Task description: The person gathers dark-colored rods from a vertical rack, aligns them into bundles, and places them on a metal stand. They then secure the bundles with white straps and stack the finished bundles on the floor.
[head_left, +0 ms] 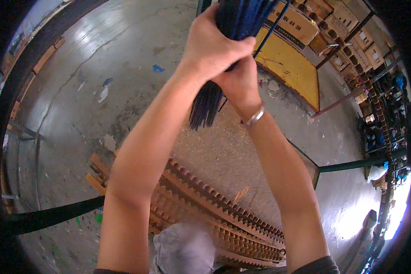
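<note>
High in the view, both my hands are wrapped round a bundle of thin, dark blue-black sticks (243, 19). My left hand (210, 48) grips its left side, with the thumb laid across the front. Just below and to the right, my right hand (241, 82) is closed on the bundle too, a silver bracelet (255, 116) at its wrist. The loose lower ends of the sticks (205, 107) hang down between my forearms, tilted slightly left. One stick (271, 29) stands apart on the right. The bundle's upper end runs out of view.
Below my arms is a brown surface (223, 141) strewn with shavings. Several notched wooden strips (214, 194) lie at its near side, beside a grey cloth (183, 249). A yellow board (290, 66) and cardboard box (294, 27) stand far right, near loaded shelves (376, 105). A dark bar (55, 217) crosses lower left.
</note>
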A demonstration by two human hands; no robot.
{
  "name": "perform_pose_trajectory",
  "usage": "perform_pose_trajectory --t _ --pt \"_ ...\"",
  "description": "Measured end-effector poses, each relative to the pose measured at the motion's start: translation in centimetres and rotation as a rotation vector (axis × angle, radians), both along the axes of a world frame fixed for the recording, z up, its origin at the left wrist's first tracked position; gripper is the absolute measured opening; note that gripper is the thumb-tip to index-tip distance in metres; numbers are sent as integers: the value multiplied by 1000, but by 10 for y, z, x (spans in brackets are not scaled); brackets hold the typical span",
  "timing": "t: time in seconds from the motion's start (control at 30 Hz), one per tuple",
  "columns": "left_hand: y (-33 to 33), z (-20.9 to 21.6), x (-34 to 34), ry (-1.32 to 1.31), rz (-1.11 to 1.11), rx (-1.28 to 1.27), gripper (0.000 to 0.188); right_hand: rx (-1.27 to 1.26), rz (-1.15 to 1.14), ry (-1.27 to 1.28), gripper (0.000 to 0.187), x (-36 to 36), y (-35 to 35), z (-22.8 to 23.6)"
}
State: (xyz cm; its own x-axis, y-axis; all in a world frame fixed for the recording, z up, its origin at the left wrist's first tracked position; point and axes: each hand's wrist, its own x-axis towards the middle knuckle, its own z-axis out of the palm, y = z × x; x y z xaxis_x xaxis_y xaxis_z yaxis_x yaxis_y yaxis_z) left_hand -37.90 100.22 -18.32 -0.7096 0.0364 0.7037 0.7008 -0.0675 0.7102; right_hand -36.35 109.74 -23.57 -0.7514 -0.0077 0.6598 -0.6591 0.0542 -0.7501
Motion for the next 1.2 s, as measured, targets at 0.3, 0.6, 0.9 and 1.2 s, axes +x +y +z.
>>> perform_pose_trajectory --t 0.3,0.6,0.9,1.2 --pt "-7 -40 -48 -145 154 -61 41 296 -121 -277 88 -40 1 -35" --pt "4 -41 -92 -222 255 -41 36 348 -81 -400 101 -36 21 -34" --pt "18 -42 -105 -187 234 -56 36 359 -188 -369 95 -46 33 -36" --pt "7 -49 -147 -225 2 -114 49 -21 -848 -348 63 -52 95 0"
